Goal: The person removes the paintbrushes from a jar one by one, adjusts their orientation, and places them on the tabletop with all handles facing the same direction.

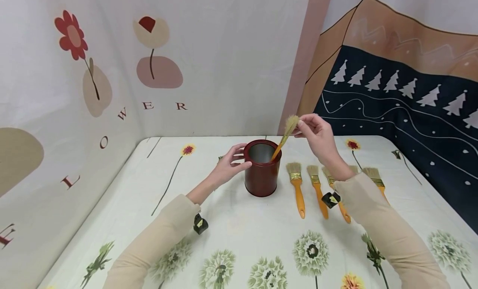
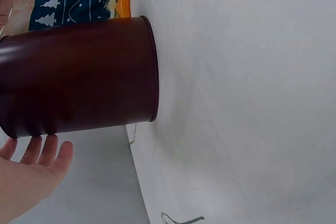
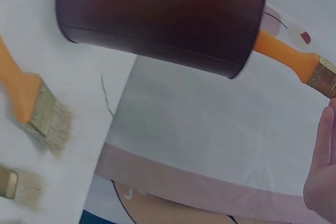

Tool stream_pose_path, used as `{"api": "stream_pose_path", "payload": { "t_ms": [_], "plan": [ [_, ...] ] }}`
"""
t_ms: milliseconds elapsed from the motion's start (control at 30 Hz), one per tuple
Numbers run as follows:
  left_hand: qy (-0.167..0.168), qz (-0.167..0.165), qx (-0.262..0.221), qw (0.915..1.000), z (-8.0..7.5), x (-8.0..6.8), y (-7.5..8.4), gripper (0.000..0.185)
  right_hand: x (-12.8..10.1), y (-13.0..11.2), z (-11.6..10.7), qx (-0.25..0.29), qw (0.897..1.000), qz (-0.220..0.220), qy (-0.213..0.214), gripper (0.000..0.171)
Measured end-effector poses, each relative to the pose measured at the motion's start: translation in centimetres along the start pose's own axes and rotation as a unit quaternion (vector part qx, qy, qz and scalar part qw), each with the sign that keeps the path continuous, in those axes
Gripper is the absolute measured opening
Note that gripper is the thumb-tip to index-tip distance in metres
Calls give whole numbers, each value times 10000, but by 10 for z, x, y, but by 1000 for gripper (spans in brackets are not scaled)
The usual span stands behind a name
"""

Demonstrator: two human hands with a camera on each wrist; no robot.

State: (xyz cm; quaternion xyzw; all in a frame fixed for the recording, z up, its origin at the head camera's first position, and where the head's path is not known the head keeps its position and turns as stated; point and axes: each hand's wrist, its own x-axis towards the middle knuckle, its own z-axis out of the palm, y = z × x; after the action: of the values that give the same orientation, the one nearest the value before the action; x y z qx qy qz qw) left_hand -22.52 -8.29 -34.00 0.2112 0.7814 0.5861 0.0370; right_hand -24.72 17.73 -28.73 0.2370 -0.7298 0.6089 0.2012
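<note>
Dark red can [image 1: 262,172] stands upright mid-desk [image 1: 239,239]. Left hand [image 1: 228,164] curls fingers around its side. Right hand [image 1: 315,135], above the can's right, pinches a brush [image 1: 285,135] leaning inside. Four brushes [image 1: 296,185] lie right of the can.

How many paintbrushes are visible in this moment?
5. One brush stands handle-down in the red can, pinched by the right hand. Four lie right of the can, two partly hidden by the forearm.
</note>
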Motion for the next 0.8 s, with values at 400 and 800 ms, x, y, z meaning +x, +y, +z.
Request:
{"api": "stream_pose_path", "payload": {
  "t_ms": [400,800],
  "plan": [
    [-13,-10,-1,10000,1,0,1,60,13,-26,-14,519,9962,-261,643,9],
    [98,83,13,9999,0,11,-29,61,14,-39,-35,352,9920,-438,1130,10]
  ]
}}
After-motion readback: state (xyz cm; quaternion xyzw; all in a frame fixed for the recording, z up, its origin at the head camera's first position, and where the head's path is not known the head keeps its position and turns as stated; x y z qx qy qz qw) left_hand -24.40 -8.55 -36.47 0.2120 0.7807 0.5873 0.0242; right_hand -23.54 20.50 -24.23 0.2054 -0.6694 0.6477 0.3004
